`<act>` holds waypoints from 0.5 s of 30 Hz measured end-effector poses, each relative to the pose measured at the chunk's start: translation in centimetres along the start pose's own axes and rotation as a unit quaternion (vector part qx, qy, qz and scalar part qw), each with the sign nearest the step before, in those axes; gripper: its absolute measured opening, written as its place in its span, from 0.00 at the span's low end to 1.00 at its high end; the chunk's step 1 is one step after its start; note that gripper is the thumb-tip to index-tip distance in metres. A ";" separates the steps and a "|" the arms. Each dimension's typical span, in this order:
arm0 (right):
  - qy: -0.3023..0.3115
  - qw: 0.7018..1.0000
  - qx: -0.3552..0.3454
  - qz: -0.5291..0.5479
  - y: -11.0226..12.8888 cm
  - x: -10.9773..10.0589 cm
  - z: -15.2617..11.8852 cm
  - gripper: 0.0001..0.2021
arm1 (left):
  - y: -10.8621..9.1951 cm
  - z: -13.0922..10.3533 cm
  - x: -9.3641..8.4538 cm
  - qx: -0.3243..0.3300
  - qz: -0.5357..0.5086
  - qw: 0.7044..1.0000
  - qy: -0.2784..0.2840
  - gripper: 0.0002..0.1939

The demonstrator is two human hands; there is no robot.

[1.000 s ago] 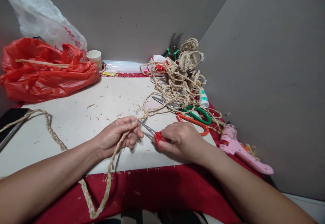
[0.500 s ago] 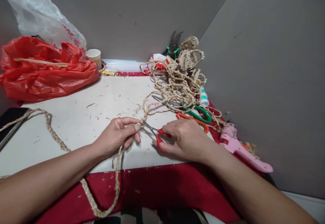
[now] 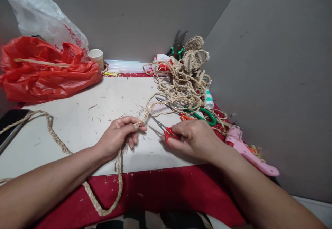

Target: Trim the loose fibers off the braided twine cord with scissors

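Note:
A braided straw rope runs through my left hand, pinched between thumb and fingers. From there it leads up to a tangled heap of thin straw cord at the back right, and its other end loops down past the table's front edge. My right hand is closed round small red-handled scissors. Their blades point to the upper left, their tips beside the rope just right of my left fingers. Behind my right hand lie larger scissors with green handles and an orange-handled tool, partly covered.
A red plastic bag and a paper cup stand at the back left. Pliers with green grips lean on the rear wall. A pink glue gun lies by the right wall. Straw scraps litter the white board.
My right hand has moved the scissors slightly up and right, their blades now apart from my left fingers. My left hand has turned a little, and the rope loop in front has risen slightly.

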State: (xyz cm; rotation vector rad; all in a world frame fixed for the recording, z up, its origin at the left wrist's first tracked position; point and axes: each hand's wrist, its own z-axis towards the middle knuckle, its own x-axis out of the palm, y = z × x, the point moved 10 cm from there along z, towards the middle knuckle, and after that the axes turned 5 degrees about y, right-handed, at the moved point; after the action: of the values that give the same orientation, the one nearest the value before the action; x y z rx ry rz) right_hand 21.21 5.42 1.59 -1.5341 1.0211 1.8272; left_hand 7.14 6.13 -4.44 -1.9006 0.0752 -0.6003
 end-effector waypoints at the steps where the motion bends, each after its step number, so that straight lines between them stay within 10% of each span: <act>1: 0.011 1.000 0.012 -0.001 -0.2 0.0 0.1 0.18 | 0.1 0.0 -0.1 -0.008 -0.016 1.000 -0.006 0.03; 15: 0.056 0.998 0.017 -0.023 0.5 0.9 0.3 0.14 | 1.0 -0.4 0.0 -0.049 -0.031 0.998 -0.005 0.12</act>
State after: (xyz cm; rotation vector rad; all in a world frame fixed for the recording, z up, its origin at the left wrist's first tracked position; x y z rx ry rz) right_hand 20.52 5.31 0.84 -1.6424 1.0537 1.6991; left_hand 7.19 5.40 -5.21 -2.0060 0.0408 -0.6394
